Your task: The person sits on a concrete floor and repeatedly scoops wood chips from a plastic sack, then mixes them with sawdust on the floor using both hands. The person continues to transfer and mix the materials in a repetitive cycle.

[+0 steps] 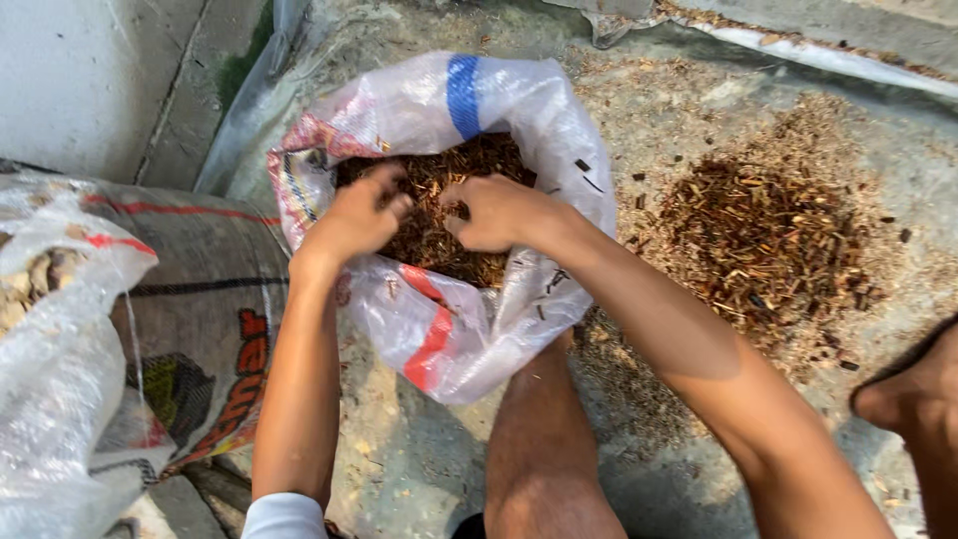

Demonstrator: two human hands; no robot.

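A white woven plastic sack (519,110) with a blue stripe and red print stands open on the ground between my legs. It is filled with brown wood chips (469,165). My left hand (357,215) is inside the sack's mouth, fingers curled into the chips. My right hand (496,212) is beside it, fingers bent down into the same chips. Both hands are close together, nearly touching, over the near side of the opening.
A loose pile of brown chips (763,240) lies on the plastic-covered ground to the right. Other filled sacks (200,299) lie at the left. My bare leg (544,439) is below the sack, my other knee (913,399) at the right edge.
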